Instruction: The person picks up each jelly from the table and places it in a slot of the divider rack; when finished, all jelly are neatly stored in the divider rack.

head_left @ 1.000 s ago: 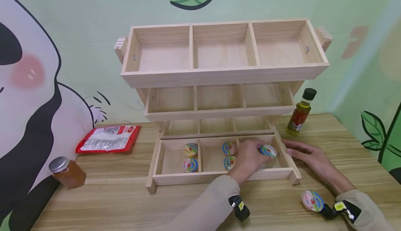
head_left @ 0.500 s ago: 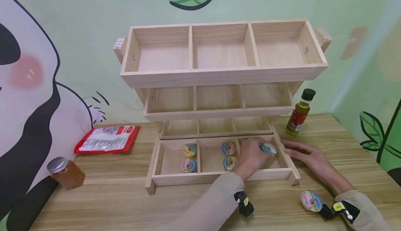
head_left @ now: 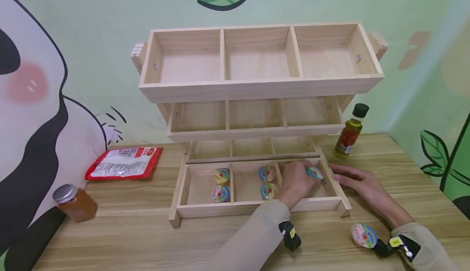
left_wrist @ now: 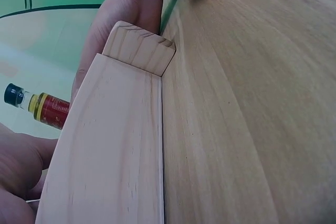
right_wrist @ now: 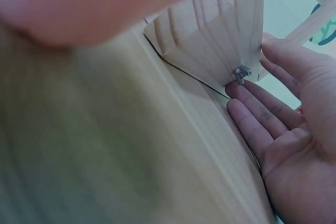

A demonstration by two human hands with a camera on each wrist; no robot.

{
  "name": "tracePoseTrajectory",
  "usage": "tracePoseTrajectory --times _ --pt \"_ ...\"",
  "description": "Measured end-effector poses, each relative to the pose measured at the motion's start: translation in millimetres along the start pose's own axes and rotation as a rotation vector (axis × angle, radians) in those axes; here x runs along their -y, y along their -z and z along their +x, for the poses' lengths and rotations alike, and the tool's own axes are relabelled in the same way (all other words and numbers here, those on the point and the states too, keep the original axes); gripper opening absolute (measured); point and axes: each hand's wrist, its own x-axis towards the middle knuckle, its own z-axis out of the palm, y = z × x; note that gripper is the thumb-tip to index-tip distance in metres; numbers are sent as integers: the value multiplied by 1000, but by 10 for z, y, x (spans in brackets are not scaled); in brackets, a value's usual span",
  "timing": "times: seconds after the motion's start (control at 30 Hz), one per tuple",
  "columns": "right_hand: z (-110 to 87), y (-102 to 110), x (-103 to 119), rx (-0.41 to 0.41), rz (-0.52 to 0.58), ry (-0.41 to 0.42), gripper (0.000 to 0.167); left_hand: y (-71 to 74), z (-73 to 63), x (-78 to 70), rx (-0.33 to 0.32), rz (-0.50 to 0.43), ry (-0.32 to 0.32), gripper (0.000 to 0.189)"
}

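My left hand (head_left: 296,183) reaches into the right compartment of the bottom drawer (head_left: 235,211). It holds a small jelly cup (head_left: 314,172) with a printed foil lid, tilted to the right; the fingertips are hidden behind the hand. My right hand (head_left: 367,187) lies along the outside of the wooden rack's right side, fingers extended and touching it, as the right wrist view confirms. Two more jelly cups (head_left: 267,174) stand in the middle compartment and two others (head_left: 222,176) in the left one. Beside my right wrist another jelly cup (head_left: 363,235) lies on the table.
Above the bottom drawer rise stepped wooden tiers, the top tray (head_left: 260,90) jutting out most. An oil bottle (head_left: 349,138) stands right of the rack. On the left are a red-and-white packet (head_left: 125,163) and a tilted jar (head_left: 77,205) with a metal lid.
My left wrist and sleeve have shifted slightly to the right, and the held jelly cup has tipped a little more and sits slightly lower. My right hand stays in place against the rack.
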Motion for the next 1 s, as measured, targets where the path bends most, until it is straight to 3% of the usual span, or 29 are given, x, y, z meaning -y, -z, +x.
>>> tracePoseTrajectory --times 0.77,1.0 --pt "0 9 -14 10 -8 12 57 -24 8 -10 -24 18 9 45" --pt "-1 6 -22 1 -10 19 56 39 -72 -26 -16 36 -37 41"
